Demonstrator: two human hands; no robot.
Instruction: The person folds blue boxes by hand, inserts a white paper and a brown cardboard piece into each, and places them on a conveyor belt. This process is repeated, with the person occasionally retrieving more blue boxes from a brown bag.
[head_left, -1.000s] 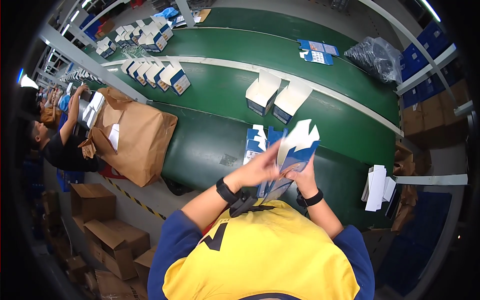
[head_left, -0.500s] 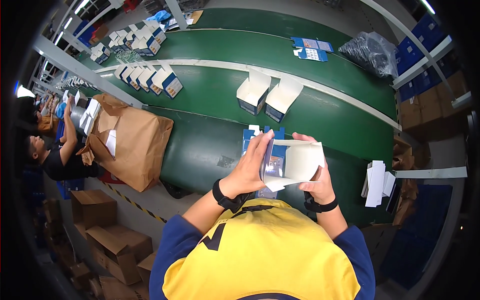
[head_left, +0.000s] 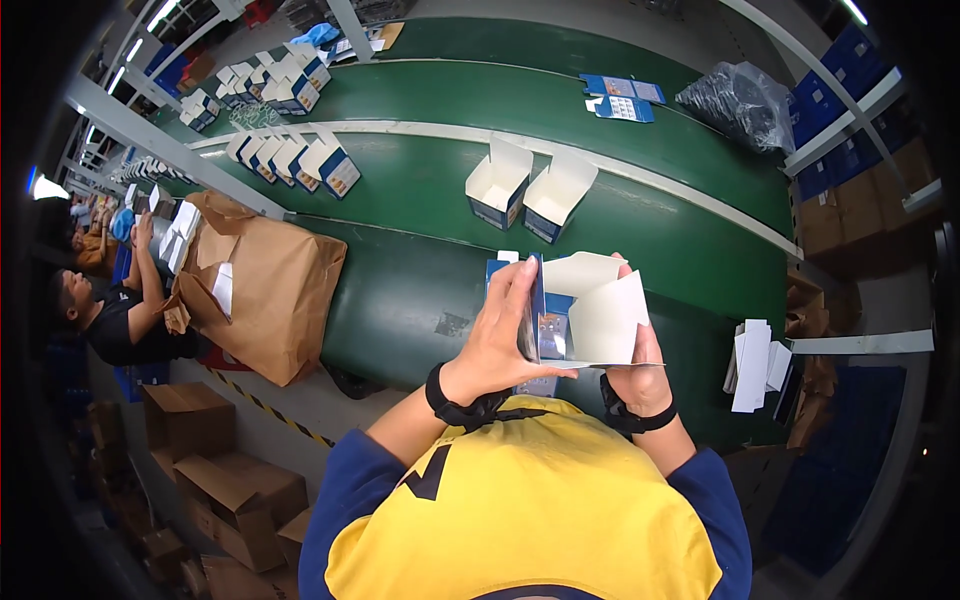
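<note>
Between my two hands is a small open carton, white inside and blue outside (head_left: 612, 310), held above the bench with its flaps sticking out. My left hand (head_left: 490, 338) grips its left wall, fingers on top and thumb along the near edge. On the other side my right hand (head_left: 637, 378) holds the right wall from beneath, its fingers partly hidden by a white flap. Through the open carton and around it show flat blue printed cartons (head_left: 537, 387) lying on the bench. Farther off, two erected cartons (head_left: 498, 195) (head_left: 557, 203) stand side by side with lids up.
A row of erected cartons (head_left: 290, 160) stands on the green belt (head_left: 415, 170) at left, more behind it. A big brown paper bag (head_left: 285, 290) sits left, near a co-worker (head_left: 120, 300). White folded pieces (head_left: 747, 365) lie right. A clear plastic bag (head_left: 738, 105) rests at far right.
The carton has tilted and opened squarer, its near flap now straight across. My right hand has slid lower beneath it. The standing cartons on the belt have shifted slightly left.
</note>
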